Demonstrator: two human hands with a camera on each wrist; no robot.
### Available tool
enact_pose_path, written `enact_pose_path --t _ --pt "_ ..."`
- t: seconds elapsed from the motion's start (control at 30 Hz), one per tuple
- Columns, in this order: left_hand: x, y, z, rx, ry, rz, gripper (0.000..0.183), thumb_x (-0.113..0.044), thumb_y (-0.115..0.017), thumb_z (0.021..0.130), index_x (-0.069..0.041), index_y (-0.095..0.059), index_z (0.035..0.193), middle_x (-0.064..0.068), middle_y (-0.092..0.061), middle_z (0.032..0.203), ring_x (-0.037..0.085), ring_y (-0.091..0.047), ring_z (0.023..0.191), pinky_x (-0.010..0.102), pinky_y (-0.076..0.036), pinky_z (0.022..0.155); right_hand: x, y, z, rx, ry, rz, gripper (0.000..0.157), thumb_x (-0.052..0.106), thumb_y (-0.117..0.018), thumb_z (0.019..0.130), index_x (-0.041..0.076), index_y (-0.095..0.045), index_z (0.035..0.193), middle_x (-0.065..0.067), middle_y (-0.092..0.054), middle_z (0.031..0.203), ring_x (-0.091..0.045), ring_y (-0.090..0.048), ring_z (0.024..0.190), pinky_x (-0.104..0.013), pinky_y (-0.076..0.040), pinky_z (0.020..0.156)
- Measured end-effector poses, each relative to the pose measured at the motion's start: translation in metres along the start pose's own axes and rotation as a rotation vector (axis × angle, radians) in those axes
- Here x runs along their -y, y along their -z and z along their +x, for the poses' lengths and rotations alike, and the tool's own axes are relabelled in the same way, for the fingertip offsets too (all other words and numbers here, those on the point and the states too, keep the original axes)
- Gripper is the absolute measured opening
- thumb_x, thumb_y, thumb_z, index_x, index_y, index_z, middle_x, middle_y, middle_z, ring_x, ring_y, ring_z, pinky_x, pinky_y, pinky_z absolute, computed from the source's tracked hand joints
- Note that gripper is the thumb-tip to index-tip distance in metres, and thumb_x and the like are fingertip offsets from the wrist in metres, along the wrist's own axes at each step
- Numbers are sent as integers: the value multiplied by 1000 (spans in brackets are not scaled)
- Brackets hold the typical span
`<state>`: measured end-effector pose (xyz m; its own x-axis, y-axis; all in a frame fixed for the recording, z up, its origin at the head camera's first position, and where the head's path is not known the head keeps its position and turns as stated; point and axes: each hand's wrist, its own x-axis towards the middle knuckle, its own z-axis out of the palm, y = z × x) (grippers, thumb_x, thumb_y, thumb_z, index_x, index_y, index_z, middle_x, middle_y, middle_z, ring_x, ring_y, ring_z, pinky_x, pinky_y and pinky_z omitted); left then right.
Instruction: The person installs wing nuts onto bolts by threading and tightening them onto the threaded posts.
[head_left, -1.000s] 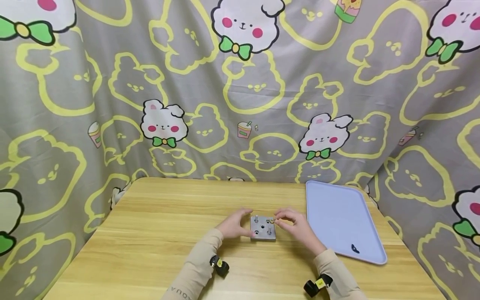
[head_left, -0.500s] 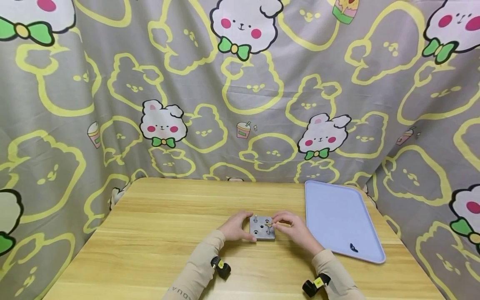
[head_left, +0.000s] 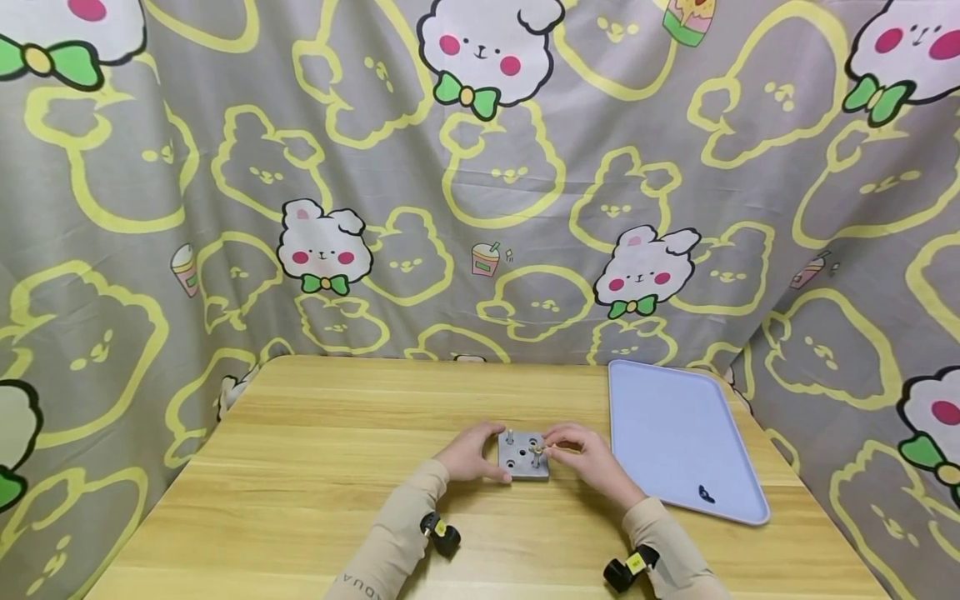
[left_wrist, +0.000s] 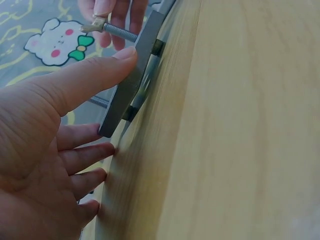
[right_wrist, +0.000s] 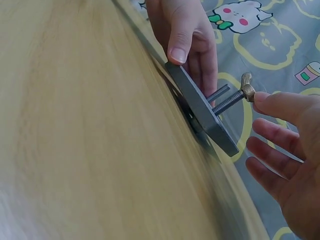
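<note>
A square grey metal plate (head_left: 523, 472) with holes lies on the table, two threaded studs standing up from it. My left hand (head_left: 470, 452) grips the plate from its left side, thumb at the near edge and fingers toward the far corner. At the top of the near-right stud (right_wrist: 228, 104) sits a brass wing nut (right_wrist: 247, 88). My right hand (head_left: 587, 454) pinches this wing nut; its other fingers are spread apart in the right wrist view. The far-left stud (head_left: 511, 436) has nothing on it. Short dark feet (left_wrist: 157, 48) show beneath the plate in the left wrist view.
A pale blue tray (head_left: 675, 433) stands on the right of the wooden table (head_left: 337, 417), with a small black piece (head_left: 706, 494) near its front edge. A patterned curtain (head_left: 420, 250) hangs behind the table and at its sides.
My right hand has brought the wing nut from the plate's far-right area toward me, onto the top of the near-right stud. My left hand has stayed on the plate.
</note>
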<state>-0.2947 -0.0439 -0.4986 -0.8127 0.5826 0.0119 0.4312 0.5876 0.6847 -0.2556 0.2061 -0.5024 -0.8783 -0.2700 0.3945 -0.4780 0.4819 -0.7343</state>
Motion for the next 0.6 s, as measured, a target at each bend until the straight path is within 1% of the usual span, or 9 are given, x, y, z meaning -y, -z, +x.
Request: enact_pose_path --t 0.13,0.2,0.33,0.43,0.6 --pt "1 0 0 -3 -4 7 91 -33 -86 70 0 -43 143 20 -47 146 37 -42 138 50 -31 117 0 0 -1 1 11 25 6 14 -73 85 13 -74 91 -10 -71 108 -5 -63 102 -32 -57 90" --pt "1 -1 1 -5 -5 13 90 -33 -87 69 -1 -44 142 19 -49 145 36 -44 136 49 -33 116 0 0 -1 1 10 25 6 15 -73 85 14 -74 91 -9 -71 108 -5 -63 101 -31 -57 90" --pt "1 -1 1 -13 -11 25 89 -34 -87 69 -2 -46 141 16 -53 140 33 -49 132 47 -37 114 2 0 -1 1 8 3 5 15 -73 86 14 -74 91 -9 -71 107 -9 -64 101 -31 -56 91" --pt "1 -1 1 -15 -8 29 89 -34 -87 68 -2 -47 140 16 -53 140 33 -49 132 47 -37 113 3 0 -1 -1 13 -12 5 14 -73 86 14 -74 91 -10 -71 107 -15 -65 101 -32 -57 91" --pt "1 -1 1 -5 0 23 89 -34 -87 69 -2 -46 141 17 -51 142 34 -47 133 48 -35 114 4 1 -1 -3 3 -40 5 16 -73 85 17 -74 90 -5 -71 107 -13 -64 102 -33 -56 92"
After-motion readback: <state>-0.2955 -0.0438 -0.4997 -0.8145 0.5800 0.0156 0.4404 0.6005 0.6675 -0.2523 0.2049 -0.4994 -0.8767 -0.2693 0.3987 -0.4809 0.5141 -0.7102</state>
